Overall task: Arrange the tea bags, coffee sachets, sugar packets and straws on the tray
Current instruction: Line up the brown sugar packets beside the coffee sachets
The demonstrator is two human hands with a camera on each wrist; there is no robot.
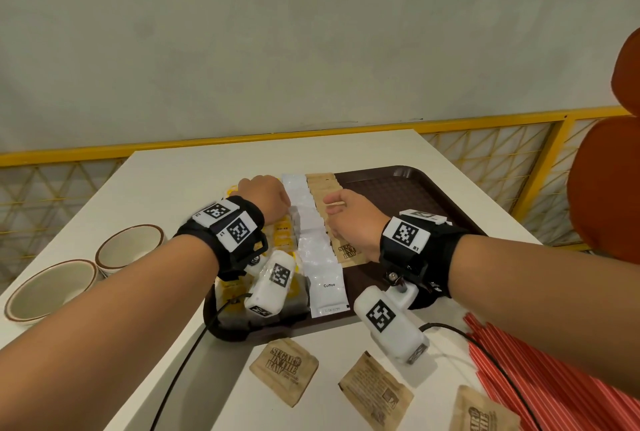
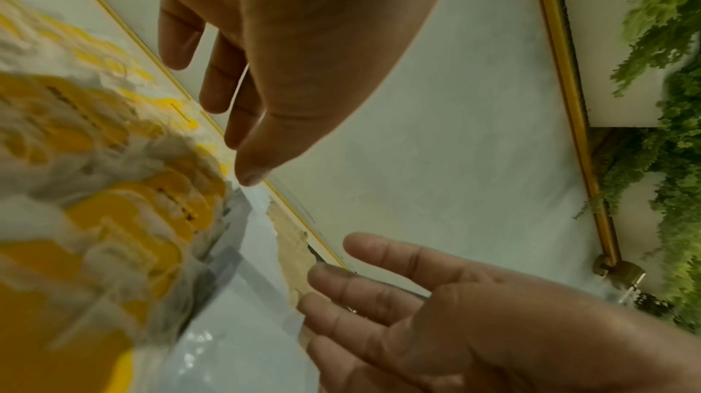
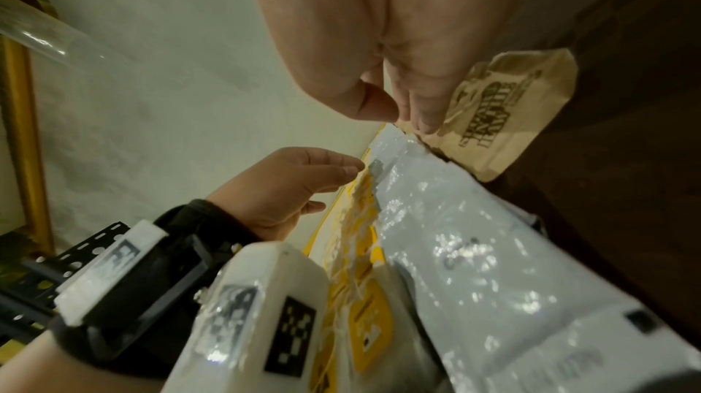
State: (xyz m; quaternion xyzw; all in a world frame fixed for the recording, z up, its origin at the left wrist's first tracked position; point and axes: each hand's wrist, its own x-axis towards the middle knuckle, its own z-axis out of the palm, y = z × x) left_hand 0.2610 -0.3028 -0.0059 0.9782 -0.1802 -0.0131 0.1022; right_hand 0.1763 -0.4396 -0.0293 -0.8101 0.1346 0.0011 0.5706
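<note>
A brown tray [image 1: 398, 188] holds three rows: yellow tea bags [image 1: 282, 233] on the left, white coffee sachets [image 1: 318, 257] in the middle, brown sugar packets [image 1: 348, 252] beside them. My left hand [image 1: 273, 195] hovers over the far end of the tea and coffee rows, fingers relaxed and empty [image 2: 227, 129]. My right hand [image 1: 346, 209] reaches over the sugar row, its straight fingers [image 2: 341, 282] touching the packets' edge. The right wrist view shows its fingertips [image 3: 425, 123] at the top of a sugar packet [image 3: 504, 117]. Three loose sugar packets [image 1: 285, 366] lie on the table before the tray. Red straws [image 1: 540, 378] lie at the front right.
Two empty cream bowls [image 1: 130, 247] stand on the white table left of the tray. The tray's right half is bare. A yellow railing [image 1: 485, 119] runs behind the table. An orange chair back [image 1: 609, 181] rises at the right. Camera cables trail over the front edge.
</note>
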